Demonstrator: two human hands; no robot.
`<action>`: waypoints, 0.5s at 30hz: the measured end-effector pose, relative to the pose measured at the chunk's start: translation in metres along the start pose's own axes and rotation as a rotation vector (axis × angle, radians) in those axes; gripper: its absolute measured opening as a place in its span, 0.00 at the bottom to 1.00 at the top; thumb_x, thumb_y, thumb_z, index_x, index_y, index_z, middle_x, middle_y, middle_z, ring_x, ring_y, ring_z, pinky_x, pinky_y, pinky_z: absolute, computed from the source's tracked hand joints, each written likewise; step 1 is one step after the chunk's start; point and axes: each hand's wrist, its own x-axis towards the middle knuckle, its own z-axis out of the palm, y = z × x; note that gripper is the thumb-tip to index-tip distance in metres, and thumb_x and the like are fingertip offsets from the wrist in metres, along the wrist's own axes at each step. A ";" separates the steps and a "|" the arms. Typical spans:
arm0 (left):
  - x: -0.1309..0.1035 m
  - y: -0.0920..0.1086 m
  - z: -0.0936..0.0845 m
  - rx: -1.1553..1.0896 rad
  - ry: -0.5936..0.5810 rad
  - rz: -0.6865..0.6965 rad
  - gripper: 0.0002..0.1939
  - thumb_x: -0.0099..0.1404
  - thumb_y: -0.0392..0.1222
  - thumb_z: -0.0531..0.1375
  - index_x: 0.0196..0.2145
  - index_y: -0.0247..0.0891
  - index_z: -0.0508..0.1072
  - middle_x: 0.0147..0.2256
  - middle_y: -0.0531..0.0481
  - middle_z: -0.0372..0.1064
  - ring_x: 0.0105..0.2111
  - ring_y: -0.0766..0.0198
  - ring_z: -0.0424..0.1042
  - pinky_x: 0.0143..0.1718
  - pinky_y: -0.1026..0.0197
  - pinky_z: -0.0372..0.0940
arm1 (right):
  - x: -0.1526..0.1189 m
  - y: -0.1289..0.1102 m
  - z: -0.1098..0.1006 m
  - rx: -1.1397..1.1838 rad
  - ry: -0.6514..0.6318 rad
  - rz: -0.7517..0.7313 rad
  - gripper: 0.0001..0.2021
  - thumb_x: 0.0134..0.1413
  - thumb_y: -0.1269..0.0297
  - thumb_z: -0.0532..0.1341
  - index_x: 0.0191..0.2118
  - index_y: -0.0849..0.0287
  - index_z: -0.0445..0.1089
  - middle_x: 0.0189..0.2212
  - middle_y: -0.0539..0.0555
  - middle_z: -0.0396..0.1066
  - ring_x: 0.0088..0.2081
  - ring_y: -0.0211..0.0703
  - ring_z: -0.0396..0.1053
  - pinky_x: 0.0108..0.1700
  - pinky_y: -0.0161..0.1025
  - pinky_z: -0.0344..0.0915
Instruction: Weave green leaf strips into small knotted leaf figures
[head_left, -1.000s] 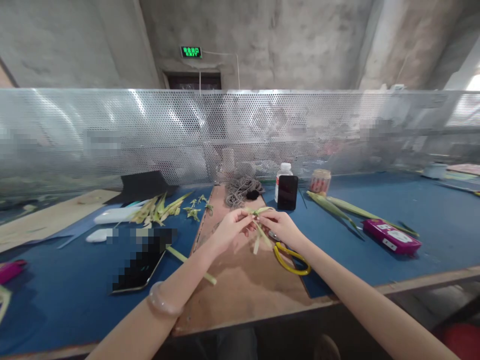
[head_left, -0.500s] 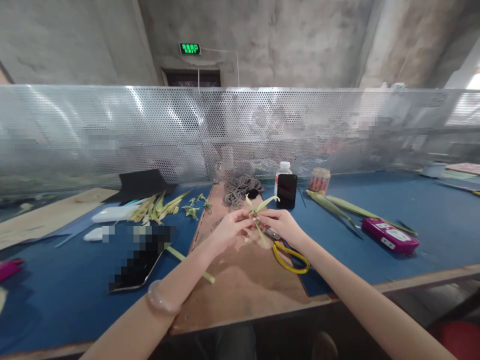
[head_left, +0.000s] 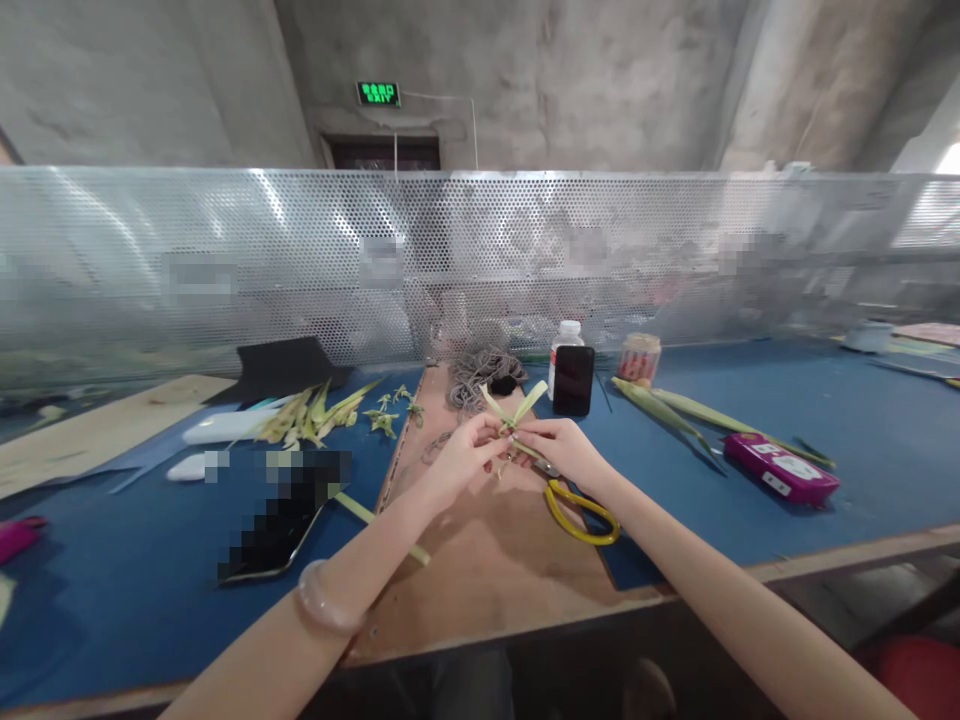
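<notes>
Both hands meet over the brown board [head_left: 517, 570] in the middle of the table. My left hand [head_left: 472, 447] pinches pale green leaf strips [head_left: 514, 408] from the left side. From the right, my right hand [head_left: 559, 445] grips the same strips with thumb and fingertips. Two strip ends stick up in a V above the fingers, and the crossing between the fingertips is partly hidden. Just below my right hand lies a pair of scissors with yellow handles [head_left: 555, 505]; its blades are partly covered. Another loose strip [head_left: 358, 508] passes beneath my left forearm.
Behind my hands is a heap of grey cord [head_left: 480, 378]. A phone [head_left: 574, 382] stands against a white bottle [head_left: 568, 333], near a jar [head_left: 640, 360]. Long leaves [head_left: 667, 420] and a magenta pack [head_left: 780, 470] lie right; cut leaves [head_left: 311, 415] and a dark device [head_left: 289, 520] left.
The leaf strips have turned between my fingers: their upper ends now rise in a steeper V, and the end that hung down now slants right under my right hand. Both hands stay in place.
</notes>
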 end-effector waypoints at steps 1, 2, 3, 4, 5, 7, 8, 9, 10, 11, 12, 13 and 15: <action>0.000 -0.001 0.000 0.007 0.012 0.003 0.08 0.54 0.39 0.58 0.33 0.36 0.66 0.30 0.50 0.68 0.27 0.69 0.65 0.22 0.70 0.55 | 0.000 0.000 0.001 0.010 -0.006 0.007 0.12 0.48 0.60 0.56 0.30 0.64 0.72 0.23 0.53 0.71 0.23 0.37 0.66 0.28 0.35 0.64; 0.001 -0.001 0.000 0.014 0.025 0.005 0.09 0.54 0.39 0.58 0.34 0.36 0.66 0.30 0.50 0.68 0.27 0.68 0.65 0.22 0.70 0.55 | 0.000 0.000 0.001 0.017 -0.007 0.013 0.12 0.48 0.60 0.56 0.29 0.64 0.72 0.22 0.52 0.71 0.22 0.37 0.66 0.27 0.34 0.63; 0.001 -0.001 0.001 0.020 0.036 0.004 0.09 0.54 0.39 0.58 0.34 0.36 0.66 0.31 0.50 0.68 0.28 0.68 0.65 0.22 0.70 0.55 | 0.000 0.001 0.001 0.020 -0.005 0.016 0.12 0.48 0.61 0.56 0.29 0.64 0.72 0.21 0.52 0.70 0.21 0.37 0.66 0.26 0.34 0.63; 0.001 -0.002 0.001 0.025 0.046 0.003 0.10 0.53 0.39 0.58 0.35 0.36 0.66 0.31 0.49 0.69 0.28 0.67 0.66 0.22 0.69 0.56 | 0.001 0.001 0.001 0.020 -0.001 0.017 0.11 0.47 0.61 0.57 0.28 0.64 0.72 0.20 0.51 0.70 0.21 0.36 0.66 0.25 0.34 0.63; 0.001 -0.002 0.001 0.029 0.053 0.000 0.10 0.53 0.39 0.58 0.35 0.36 0.67 0.31 0.49 0.69 0.29 0.67 0.66 0.23 0.69 0.56 | 0.001 0.002 0.001 0.019 0.005 0.015 0.11 0.47 0.61 0.57 0.28 0.64 0.72 0.20 0.51 0.69 0.20 0.36 0.65 0.25 0.33 0.63; 0.001 -0.002 0.001 0.037 0.065 -0.001 0.10 0.53 0.39 0.59 0.35 0.35 0.67 0.31 0.49 0.69 0.29 0.66 0.66 0.22 0.69 0.56 | 0.002 0.002 0.001 0.015 0.016 0.008 0.10 0.47 0.62 0.58 0.27 0.63 0.71 0.19 0.50 0.69 0.20 0.35 0.65 0.24 0.32 0.62; 0.001 -0.002 0.001 0.040 0.073 0.001 0.10 0.53 0.39 0.59 0.34 0.35 0.68 0.30 0.49 0.69 0.29 0.66 0.67 0.23 0.68 0.56 | 0.002 0.002 0.001 0.012 0.020 0.003 0.10 0.47 0.62 0.58 0.27 0.63 0.71 0.18 0.50 0.68 0.20 0.35 0.65 0.24 0.32 0.61; 0.001 -0.002 0.002 0.042 0.082 0.006 0.10 0.52 0.39 0.59 0.33 0.34 0.68 0.30 0.49 0.69 0.29 0.65 0.67 0.24 0.68 0.57 | 0.002 0.002 0.001 0.009 0.022 -0.002 0.10 0.47 0.62 0.58 0.27 0.63 0.71 0.18 0.50 0.68 0.20 0.35 0.64 0.23 0.32 0.61; 0.001 -0.003 0.002 0.043 0.093 0.013 0.09 0.52 0.39 0.59 0.33 0.34 0.68 0.30 0.49 0.69 0.29 0.65 0.67 0.26 0.67 0.58 | 0.002 0.002 0.001 0.005 0.022 -0.006 0.10 0.47 0.62 0.58 0.27 0.63 0.71 0.18 0.49 0.68 0.20 0.35 0.64 0.23 0.32 0.61; 0.001 -0.003 0.002 0.041 0.105 0.021 0.09 0.52 0.39 0.60 0.32 0.34 0.69 0.30 0.49 0.69 0.30 0.65 0.67 0.28 0.66 0.59 | 0.001 0.002 0.001 0.001 0.020 -0.011 0.10 0.47 0.62 0.58 0.27 0.63 0.71 0.18 0.49 0.67 0.20 0.35 0.64 0.23 0.32 0.61; 0.001 -0.004 0.002 0.039 0.116 0.029 0.09 0.51 0.39 0.60 0.32 0.34 0.69 0.31 0.49 0.69 0.31 0.65 0.67 0.31 0.65 0.60 | 0.001 0.001 0.001 -0.003 0.015 -0.017 0.10 0.47 0.62 0.57 0.27 0.64 0.71 0.18 0.49 0.67 0.20 0.35 0.64 0.23 0.32 0.61; 0.002 -0.005 0.002 0.034 0.123 0.036 0.08 0.51 0.38 0.60 0.31 0.34 0.69 0.31 0.49 0.69 0.32 0.65 0.67 0.34 0.64 0.60 | 0.001 0.001 0.001 -0.007 0.009 -0.023 0.10 0.47 0.62 0.57 0.28 0.64 0.71 0.18 0.50 0.67 0.20 0.35 0.63 0.23 0.32 0.61; 0.003 -0.007 0.002 0.018 0.125 0.044 0.08 0.51 0.38 0.60 0.31 0.34 0.69 0.30 0.49 0.69 0.32 0.65 0.68 0.37 0.62 0.61 | 0.000 0.001 0.001 -0.016 -0.009 -0.037 0.11 0.48 0.61 0.56 0.31 0.64 0.71 0.19 0.50 0.67 0.20 0.35 0.63 0.24 0.32 0.61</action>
